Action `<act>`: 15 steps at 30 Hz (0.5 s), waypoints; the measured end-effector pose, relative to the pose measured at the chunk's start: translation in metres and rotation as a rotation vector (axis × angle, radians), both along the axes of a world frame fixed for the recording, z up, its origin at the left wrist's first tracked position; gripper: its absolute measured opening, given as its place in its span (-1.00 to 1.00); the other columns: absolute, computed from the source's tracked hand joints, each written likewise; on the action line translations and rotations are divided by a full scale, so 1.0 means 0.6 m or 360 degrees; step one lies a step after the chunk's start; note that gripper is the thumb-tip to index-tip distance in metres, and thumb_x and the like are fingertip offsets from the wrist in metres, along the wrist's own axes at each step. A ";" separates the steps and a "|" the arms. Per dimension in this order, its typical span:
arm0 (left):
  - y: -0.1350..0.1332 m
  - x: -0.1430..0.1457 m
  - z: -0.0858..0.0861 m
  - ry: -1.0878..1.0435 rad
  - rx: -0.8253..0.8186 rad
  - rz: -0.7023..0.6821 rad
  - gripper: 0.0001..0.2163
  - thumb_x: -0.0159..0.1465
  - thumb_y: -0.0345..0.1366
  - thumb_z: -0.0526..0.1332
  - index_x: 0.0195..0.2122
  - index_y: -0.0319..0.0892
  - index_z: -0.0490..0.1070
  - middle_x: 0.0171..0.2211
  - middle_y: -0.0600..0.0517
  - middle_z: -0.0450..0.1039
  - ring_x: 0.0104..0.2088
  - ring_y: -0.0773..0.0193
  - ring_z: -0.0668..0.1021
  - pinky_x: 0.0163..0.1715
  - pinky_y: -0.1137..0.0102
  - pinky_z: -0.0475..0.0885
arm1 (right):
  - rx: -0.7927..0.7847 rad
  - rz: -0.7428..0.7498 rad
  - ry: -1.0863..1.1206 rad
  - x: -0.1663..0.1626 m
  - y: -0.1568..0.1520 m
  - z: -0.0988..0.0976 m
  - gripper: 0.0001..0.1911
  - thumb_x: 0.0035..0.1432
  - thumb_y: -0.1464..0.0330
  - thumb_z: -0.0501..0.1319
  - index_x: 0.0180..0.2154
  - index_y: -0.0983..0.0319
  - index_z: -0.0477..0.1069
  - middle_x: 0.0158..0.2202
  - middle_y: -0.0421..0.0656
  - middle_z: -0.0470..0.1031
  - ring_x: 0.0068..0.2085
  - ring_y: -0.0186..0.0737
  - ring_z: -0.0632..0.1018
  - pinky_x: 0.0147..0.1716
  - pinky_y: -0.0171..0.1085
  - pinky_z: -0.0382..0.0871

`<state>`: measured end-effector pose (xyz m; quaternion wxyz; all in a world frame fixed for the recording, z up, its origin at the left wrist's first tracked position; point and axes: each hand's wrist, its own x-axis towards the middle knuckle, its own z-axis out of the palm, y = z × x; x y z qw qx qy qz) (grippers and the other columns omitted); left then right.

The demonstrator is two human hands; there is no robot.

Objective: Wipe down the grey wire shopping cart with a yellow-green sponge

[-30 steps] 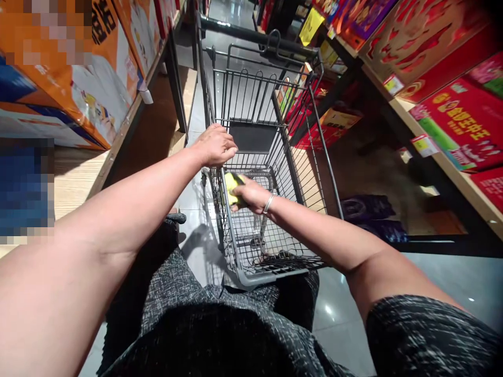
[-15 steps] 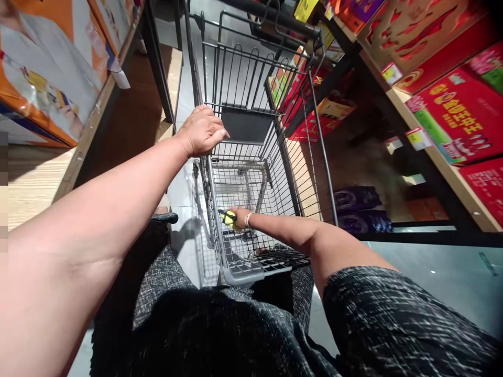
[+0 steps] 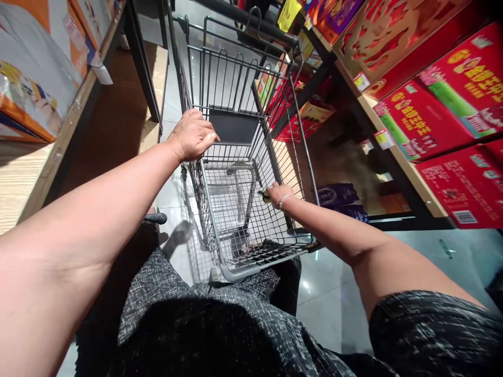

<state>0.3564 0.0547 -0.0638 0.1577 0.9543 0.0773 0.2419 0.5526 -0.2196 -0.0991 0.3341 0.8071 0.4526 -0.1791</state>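
Observation:
A shopping cart [image 3: 231, 209] of dark wire mesh stands in front of my legs, its grey rim near my knees. My left hand [image 3: 194, 135] is closed around the cart's left top rail. Reaching over the front end into the basket, my right hand [image 3: 280, 192] is near the right mesh wall, with a bracelet at its wrist. Its fingers are closed on a small yellow-green and black object [image 3: 266, 197], mostly hidden by the hand. I cannot tell whether that object touches the mesh.
On the right, a shelf [image 3: 408, 183] holds red boxes [image 3: 412, 120] and price tags. To the left, large orange and white packages [image 3: 35, 68] sit on a wooden shelf [image 3: 23, 173]. Purple packs [image 3: 337, 193] lie low behind the cart's right wall. Both shelves stand close to the cart.
My right hand has moved with the yellow-green and black object from the basket's left side to its right wall. My left hand stays on the rail. The view has shifted slightly.

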 end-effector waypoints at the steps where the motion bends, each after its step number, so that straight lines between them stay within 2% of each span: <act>1: -0.005 -0.001 -0.001 -0.0010 -0.0004 0.0002 -0.57 0.33 -0.18 -0.09 -0.23 -0.16 0.59 -0.25 -0.04 0.57 -0.08 0.01 0.47 0.14 0.02 0.17 | 0.0143 0.0093 -0.0136 0.005 0.000 0.023 -0.60 0.31 0.36 0.06 0.14 0.27 0.33 0.14 0.17 0.35 0.12 0.18 0.39 -0.04 0.00 0.34; 4: -0.023 -0.004 -0.005 -0.0028 -0.0022 0.0011 -0.56 0.33 -0.16 -0.09 -0.24 -0.15 0.60 -0.25 -0.04 0.57 -0.08 0.00 0.47 0.15 0.03 0.16 | 0.0498 0.0382 -0.0488 0.022 -0.010 0.066 -0.56 0.35 0.42 -0.14 0.10 0.27 0.37 0.10 0.16 0.36 0.18 0.23 0.25 0.05 0.12 0.19; 6: -0.037 -0.006 -0.007 -0.0032 -0.0047 0.0015 -0.56 0.34 -0.14 -0.09 -0.21 -0.14 0.60 -0.23 -0.03 0.57 -0.06 0.00 0.46 0.17 0.02 0.13 | 0.0462 0.0426 -0.0504 0.029 -0.027 0.061 -0.53 0.33 0.45 -0.18 0.07 0.29 0.41 0.10 0.17 0.35 0.16 0.23 0.23 0.05 0.15 0.16; 8: -0.053 -0.007 -0.007 -0.0032 -0.0071 0.0018 -0.56 0.34 -0.12 -0.09 -0.20 -0.12 0.59 -0.21 -0.02 0.57 -0.04 0.01 0.44 0.19 0.02 0.09 | 0.0268 0.0324 -0.0376 0.027 -0.048 0.031 -0.52 0.31 0.45 -0.16 0.06 0.31 0.43 0.12 0.21 0.33 0.15 0.25 0.24 0.00 0.14 0.22; 12: -0.086 -0.010 0.000 0.0002 -0.0075 0.0035 -0.54 0.37 -0.09 -0.13 -0.22 -0.08 0.57 -0.20 0.02 0.56 -0.07 0.08 0.43 0.19 0.02 0.09 | -0.0048 -0.0001 0.0017 0.001 -0.084 -0.054 -0.58 0.30 0.44 -0.02 0.10 0.36 0.42 0.17 0.30 0.29 0.21 0.30 0.22 -0.03 0.15 0.31; 15: -0.107 -0.011 0.003 0.0015 -0.0063 0.0056 -0.54 0.38 -0.07 -0.15 -0.24 -0.06 0.55 -0.18 0.01 0.56 -0.08 0.09 0.42 0.19 0.02 0.10 | -0.0126 -0.0093 0.0265 -0.026 -0.101 -0.096 -0.66 0.30 0.35 0.16 0.08 0.31 0.41 0.10 0.14 0.39 0.15 0.10 0.38 0.03 0.05 0.37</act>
